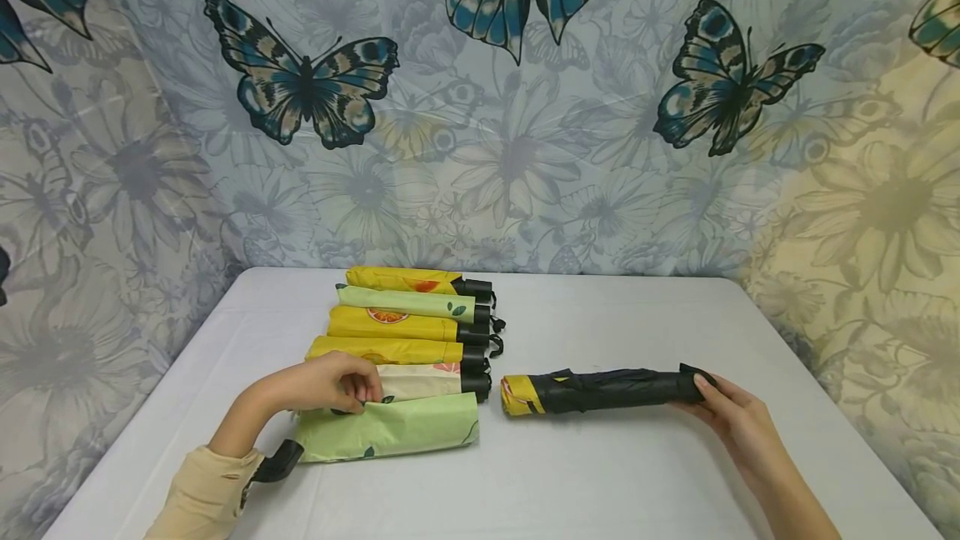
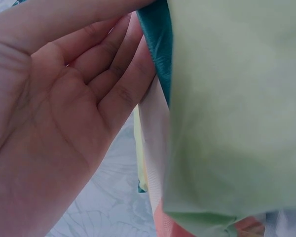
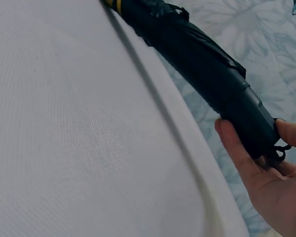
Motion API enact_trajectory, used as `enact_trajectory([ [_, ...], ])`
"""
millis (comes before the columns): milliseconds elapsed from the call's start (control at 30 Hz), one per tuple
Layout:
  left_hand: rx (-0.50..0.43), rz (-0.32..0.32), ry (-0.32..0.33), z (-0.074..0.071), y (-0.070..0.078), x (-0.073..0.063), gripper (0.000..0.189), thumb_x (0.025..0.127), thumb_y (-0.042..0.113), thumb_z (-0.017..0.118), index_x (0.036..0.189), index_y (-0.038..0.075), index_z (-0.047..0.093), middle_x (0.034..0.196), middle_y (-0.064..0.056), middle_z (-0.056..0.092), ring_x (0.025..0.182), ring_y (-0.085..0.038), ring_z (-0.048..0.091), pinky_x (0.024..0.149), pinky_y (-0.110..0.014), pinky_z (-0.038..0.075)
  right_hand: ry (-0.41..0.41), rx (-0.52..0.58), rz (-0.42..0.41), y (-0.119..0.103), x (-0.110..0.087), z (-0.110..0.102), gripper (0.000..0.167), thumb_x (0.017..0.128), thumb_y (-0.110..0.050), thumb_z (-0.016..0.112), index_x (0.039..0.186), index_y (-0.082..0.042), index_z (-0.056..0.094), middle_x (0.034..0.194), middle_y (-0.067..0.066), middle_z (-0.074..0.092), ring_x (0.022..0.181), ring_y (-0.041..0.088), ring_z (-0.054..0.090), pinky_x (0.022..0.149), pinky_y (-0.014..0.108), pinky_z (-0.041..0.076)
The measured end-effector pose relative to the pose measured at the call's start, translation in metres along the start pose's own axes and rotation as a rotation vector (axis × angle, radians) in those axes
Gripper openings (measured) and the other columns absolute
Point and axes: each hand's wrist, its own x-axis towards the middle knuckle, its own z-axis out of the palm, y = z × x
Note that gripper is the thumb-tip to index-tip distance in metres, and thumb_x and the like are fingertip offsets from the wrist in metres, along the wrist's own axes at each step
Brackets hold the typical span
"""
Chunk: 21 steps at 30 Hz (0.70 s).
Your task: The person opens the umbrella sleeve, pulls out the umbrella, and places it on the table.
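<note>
Several umbrellas in printed sleeves lie in a row at the left of the table, black handles to the right. In front of the cream umbrella [image 1: 420,382] lies a light green umbrella sleeve [image 1: 390,427] with a leaf print; no handle shows at its right end. My left hand [image 1: 330,382] pinches its upper edge between thumb and fingers. The dark teal edge [image 2: 158,44] passes by the fingers in the left wrist view. My right hand [image 1: 735,419] grips the black handle end of a folded umbrella [image 1: 615,388], whose yellow patterned end points left.
Behind the cream umbrella are a yellow umbrella [image 1: 397,349], another yellow one [image 1: 420,325] with an orange-slice print, a light green one [image 1: 405,299] and a yellow one [image 1: 405,277]. A white cloth covers the table [image 1: 600,482]. Butterfly-print fabric [image 1: 517,190] hangs behind.
</note>
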Motion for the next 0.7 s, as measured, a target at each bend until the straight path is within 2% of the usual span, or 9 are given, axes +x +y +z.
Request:
enact_trajectory([
  [433, -0.009, 0.001, 0.000, 0.000, -0.001, 0.000, 0.017, 0.086, 0.006, 0.071, 0.099, 0.015, 0.069, 0.093, -0.002, 0.065, 0.081, -0.009, 0.058, 0.072, -0.024, 0.053, -0.023, 0.036, -0.008, 0.003, 0.002, -0.013, 0.028, 0.104, -0.015, 0.046, 0.105, -0.032, 0.069, 0.105, -0.015, 0.070, 0.094, 0.007, 0.072, 0.085, 0.013, 0.054],
  [700, -0.020, -0.005, -0.005, 0.000, 0.000, 0.000, 0.016, 0.086, 0.007, 0.071, 0.100, 0.015, 0.069, 0.093, -0.003, 0.065, 0.081, -0.010, 0.058, 0.072, -0.024, 0.053, -0.041, 0.039, 0.018, 0.002, 0.004, -0.018, 0.028, 0.104, -0.015, 0.046, 0.107, -0.034, 0.067, 0.108, -0.020, 0.067, 0.097, 0.006, 0.071, 0.086, 0.014, 0.054],
])
